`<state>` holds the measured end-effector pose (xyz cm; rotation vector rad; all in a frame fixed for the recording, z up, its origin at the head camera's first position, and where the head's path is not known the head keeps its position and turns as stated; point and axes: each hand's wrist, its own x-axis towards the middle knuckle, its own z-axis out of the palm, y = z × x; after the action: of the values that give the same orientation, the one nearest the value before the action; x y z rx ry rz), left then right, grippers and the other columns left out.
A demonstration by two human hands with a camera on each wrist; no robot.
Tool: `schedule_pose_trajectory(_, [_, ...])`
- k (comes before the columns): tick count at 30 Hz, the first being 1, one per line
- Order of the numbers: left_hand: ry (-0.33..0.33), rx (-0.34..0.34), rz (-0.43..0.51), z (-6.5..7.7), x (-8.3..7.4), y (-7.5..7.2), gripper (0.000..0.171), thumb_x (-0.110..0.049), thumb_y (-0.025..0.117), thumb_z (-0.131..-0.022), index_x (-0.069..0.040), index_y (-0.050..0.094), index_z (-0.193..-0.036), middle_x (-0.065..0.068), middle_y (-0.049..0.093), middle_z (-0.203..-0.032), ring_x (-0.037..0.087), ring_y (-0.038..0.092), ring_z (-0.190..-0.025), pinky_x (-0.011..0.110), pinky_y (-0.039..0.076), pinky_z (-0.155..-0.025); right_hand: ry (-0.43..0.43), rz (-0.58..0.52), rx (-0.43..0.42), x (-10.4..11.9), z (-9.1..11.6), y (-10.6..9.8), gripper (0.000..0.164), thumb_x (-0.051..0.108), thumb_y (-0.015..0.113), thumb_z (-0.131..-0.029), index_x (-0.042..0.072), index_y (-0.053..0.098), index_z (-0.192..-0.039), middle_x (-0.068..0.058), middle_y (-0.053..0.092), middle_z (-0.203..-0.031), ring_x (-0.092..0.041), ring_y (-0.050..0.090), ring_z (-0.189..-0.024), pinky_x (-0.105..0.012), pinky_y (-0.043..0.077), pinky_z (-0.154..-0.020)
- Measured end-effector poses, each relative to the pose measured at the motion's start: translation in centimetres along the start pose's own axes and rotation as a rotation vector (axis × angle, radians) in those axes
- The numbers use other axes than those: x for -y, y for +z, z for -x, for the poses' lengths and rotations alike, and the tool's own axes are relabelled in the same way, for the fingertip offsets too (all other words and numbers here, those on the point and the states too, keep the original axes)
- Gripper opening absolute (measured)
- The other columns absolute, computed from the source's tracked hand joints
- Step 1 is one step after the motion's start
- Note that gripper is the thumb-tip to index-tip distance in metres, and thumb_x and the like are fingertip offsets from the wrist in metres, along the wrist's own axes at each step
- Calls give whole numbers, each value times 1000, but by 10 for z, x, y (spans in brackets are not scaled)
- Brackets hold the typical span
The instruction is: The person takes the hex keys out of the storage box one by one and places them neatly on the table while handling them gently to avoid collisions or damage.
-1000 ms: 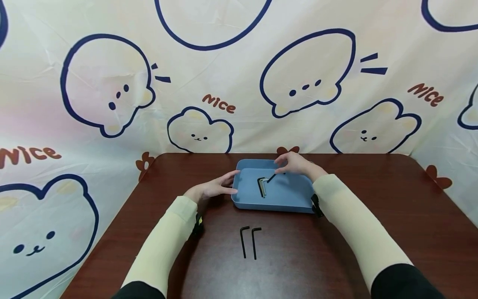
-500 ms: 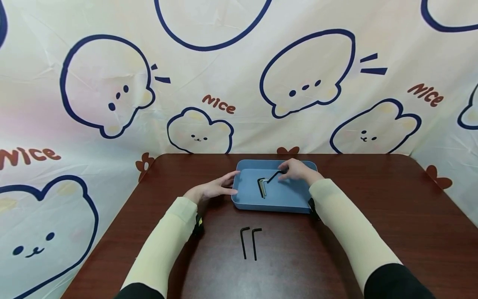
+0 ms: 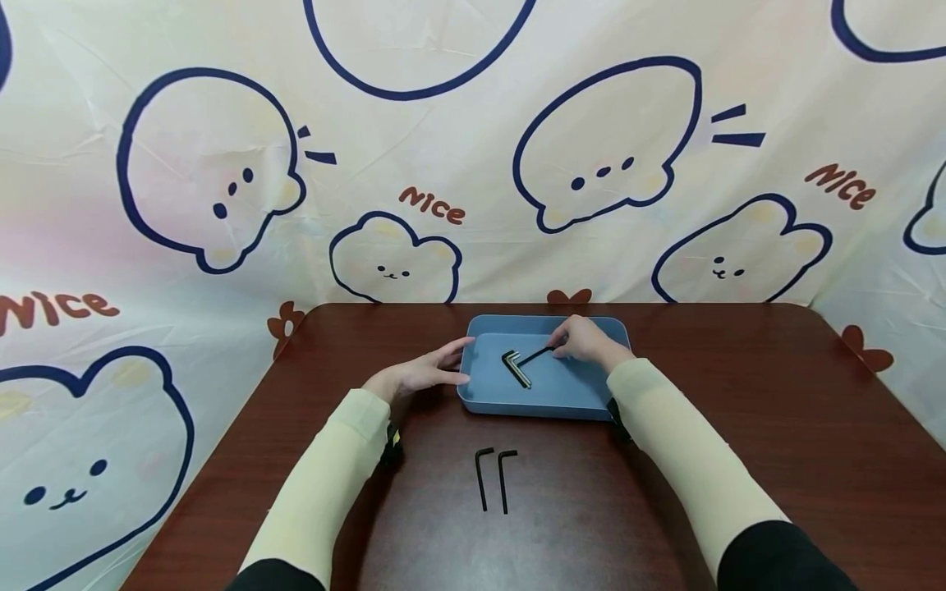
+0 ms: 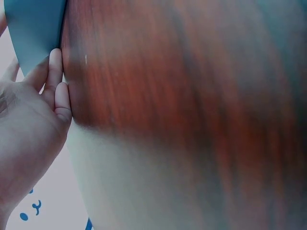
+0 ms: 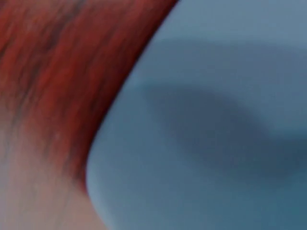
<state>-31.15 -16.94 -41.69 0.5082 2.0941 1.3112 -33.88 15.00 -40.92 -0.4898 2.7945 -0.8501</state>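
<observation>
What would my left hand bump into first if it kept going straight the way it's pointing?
The left side of the blue tray. Your left hand seems to be right up against it, so there's probably no free way before it, though exact contact is hard to judge.
</observation>
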Motion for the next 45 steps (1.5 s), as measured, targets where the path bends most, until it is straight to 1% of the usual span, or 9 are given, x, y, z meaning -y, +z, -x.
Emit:
schedule_pose_trajectory(3, [4, 3, -4, -1, 0, 0, 77, -15, 61, -97, -20, 14, -157, 14, 11, -161, 32, 16, -145, 56, 13, -113, 2, -17, -13, 0, 2, 1, 17, 3, 71, -88, 2, 75, -104, -15, 66, -110, -26, 60, -95, -36, 51, -77])
schedule_pose_trajectory(8, [4, 4, -7, 0, 1, 0, 76, -15, 61, -97, -20, 14, -157, 13, 10, -161, 33, 15, -145, 56, 13, -112, 31, -24, -24, -1, 3, 2, 13, 5, 70, -89, 5, 76, -100, -13, 67, -107, -26, 58, -95, -37, 50, -79])
schedule_pose_trajectory(17, [0, 2, -4, 0, 1, 0, 76, -15, 61, -97, -21, 14, -157, 13, 10, -161, 32, 15, -145, 56, 13, -113, 100, 17, -70, 2, 5, 2, 8, 12, 73, -89, 8, 78, -91, -9, 69, -97, -26, 56, -92, -39, 47, -79])
schedule_pose_trajectory(19, [-6, 0, -5, -1, 1, 0, 76, -16, 61, -97, -21, 14, -157, 12, 10, -161, 31, 15, -145, 55, 13, -113, 103, 23, -72, 2, 6, 2, 8, 13, 73, -89, 8, 78, -90, -8, 69, -95, -25, 56, -91, -39, 47, -79])
schedule_pose_trajectory(28, [-5, -5, -5, 0, -1, 1, 76, -15, 61, -97, -21, 15, -157, 11, 10, -161, 31, 15, -145, 55, 13, -113, 50, 94, -36, 0, 3, 2, 10, 15, 70, -91, 9, 78, -92, -4, 69, -90, -21, 57, -84, -36, 48, -75])
schedule_pose_trajectory(32, [-2, -2, -7, 0, -2, 1, 77, -16, 62, -96, -21, 14, -157, 12, 10, -161, 32, 15, -145, 56, 14, -113, 26, 100, -22, 0, 4, 1, 10, 16, 69, -92, 9, 77, -91, -2, 68, -86, -20, 56, -79, -34, 48, -71])
schedule_pose_trajectory(38, [10, 2, -10, 0, 0, 0, 77, -16, 61, -97, -20, 14, -157, 14, 10, -161, 33, 15, -145, 57, 14, -112, -9, 67, -17, 1, 5, -2, 10, 14, 67, -93, 8, 75, -91, -2, 65, -80, -18, 55, -71, -31, 46, -66])
schedule_pose_trajectory(41, [9, 4, -12, 0, 1, 0, 77, -17, 61, -97, -20, 13, -157, 14, 10, -161, 33, 15, -145, 57, 14, -112, -32, 31, -23, 1, 4, -3, 11, 12, 66, -94, 7, 75, -93, -3, 66, -84, -18, 54, -73, -32, 46, -67])
schedule_pose_trajectory(45, [9, 6, -4, 0, 1, 0, 76, -16, 61, -97, -20, 13, -157, 14, 9, -161, 34, 15, -145, 57, 14, -112, -52, -24, -40, 3, 3, -7, 11, 11, 66, -94, 7, 75, -96, -5, 69, -94, -20, 55, -80, -34, 47, -72])
